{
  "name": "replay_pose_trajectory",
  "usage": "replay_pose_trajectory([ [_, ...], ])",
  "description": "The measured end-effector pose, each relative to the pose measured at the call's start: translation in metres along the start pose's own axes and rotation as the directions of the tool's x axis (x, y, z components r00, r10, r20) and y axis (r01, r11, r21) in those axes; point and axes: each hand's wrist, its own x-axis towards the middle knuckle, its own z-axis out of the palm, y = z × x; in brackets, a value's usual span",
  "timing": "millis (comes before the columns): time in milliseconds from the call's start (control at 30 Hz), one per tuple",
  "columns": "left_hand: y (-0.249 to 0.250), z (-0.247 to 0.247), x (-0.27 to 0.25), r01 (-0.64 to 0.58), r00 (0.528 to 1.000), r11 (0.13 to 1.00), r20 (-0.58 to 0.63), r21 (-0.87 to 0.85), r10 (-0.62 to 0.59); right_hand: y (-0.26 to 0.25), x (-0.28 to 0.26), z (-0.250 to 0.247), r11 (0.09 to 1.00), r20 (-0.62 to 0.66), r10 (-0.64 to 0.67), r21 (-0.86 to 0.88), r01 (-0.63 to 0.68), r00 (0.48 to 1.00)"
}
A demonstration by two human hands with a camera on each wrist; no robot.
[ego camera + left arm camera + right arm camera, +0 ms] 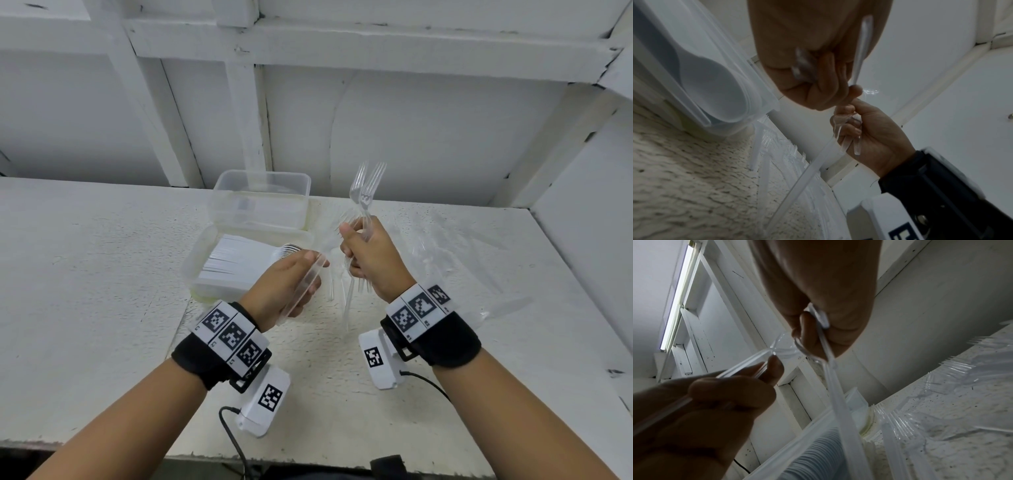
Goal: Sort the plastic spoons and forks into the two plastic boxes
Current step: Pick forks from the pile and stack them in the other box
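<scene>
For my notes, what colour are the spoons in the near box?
White spoons, clearest in the head view.

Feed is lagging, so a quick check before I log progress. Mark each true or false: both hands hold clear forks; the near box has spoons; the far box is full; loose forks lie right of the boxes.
1. Both hands hold forks: true. Left hand and right hand each grip forks.
2. Near box has spoons: true.
3. Far box is full: false, it looks empty.
4. Loose forks lie right of boxes: true.
</scene>
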Motion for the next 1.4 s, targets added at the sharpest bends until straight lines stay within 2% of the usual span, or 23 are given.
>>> replay_pose_trajectory([
  [233,0.0,0.003,-0.002,-0.026,1.0,0.999,0.018,0.019,0.025,0.0,-0.002,-0.004,1.0,0.021,-0.017,-0.009,0.018,1.0],
  [333,-0.001,0.004,-0.002,-0.05,0.998,0.998,-0.047,0.041,0.052,-0.001,-0.004,-0.008,0.996,0.013,-0.045,-0.079,0.046,0.999],
  [467,-0.001,0.0,0.0,-0.055,0.985,0.998,-0.159,0.032,0.059,-0.003,-0.007,-0.013,0.995,-0.008,-0.056,-0.079,0.055,0.998],
  [600,0.002,0.003,0.001,0.011,0.982,1.0,-0.187,0.001,-0.01,-0.004,-0.009,-0.013,0.994,0.013,-0.062,-0.087,0.063,0.998],
  [700,0.001,0.006,0.002,-0.001,0.98,0.997,-0.199,0.072,0.015,-0.005,-0.009,-0.011,0.994,0.023,-0.067,-0.082,0.069,0.997],
  [800,0.004,0.01,0.0,-0.024,0.987,1.0,-0.157,0.011,0.026,-0.005,-0.009,-0.009,0.992,0.025,-0.084,-0.097,0.086,0.996],
  [900,0.009,0.012,-0.006,0.011,1.0,0.995,-0.025,-0.094,-0.014,-0.002,-0.008,-0.008,0.974,0.001,-0.143,-0.176,0.141,0.99],
  [1000,0.01,0.012,-0.008,0.032,0.999,0.998,0.031,-0.046,-0.03,0.003,-0.007,-0.007,0.944,-0.013,-0.19,-0.278,0.179,0.982],
  [1067,0.008,0.011,-0.006,0.034,0.999,0.999,0.036,-0.024,-0.033,0.004,-0.008,-0.006,0.944,-0.024,-0.204,-0.271,0.19,0.979],
  [1167,0.008,0.011,-0.004,0.073,0.996,0.996,0.058,-0.05,-0.07,0.003,-0.009,-0.006,0.966,-0.049,-0.152,-0.22,0.138,0.987],
  [1267,0.007,0.01,-0.006,0.109,0.988,0.991,0.12,-0.074,-0.1,0.003,-0.006,-0.009,0.965,0.0,-0.125,-0.231,0.121,0.992],
  [1400,0.007,0.009,-0.007,0.068,0.982,0.994,0.18,-0.088,-0.051,0.001,-0.006,-0.012,0.984,0.024,-0.087,-0.156,0.089,0.996],
])
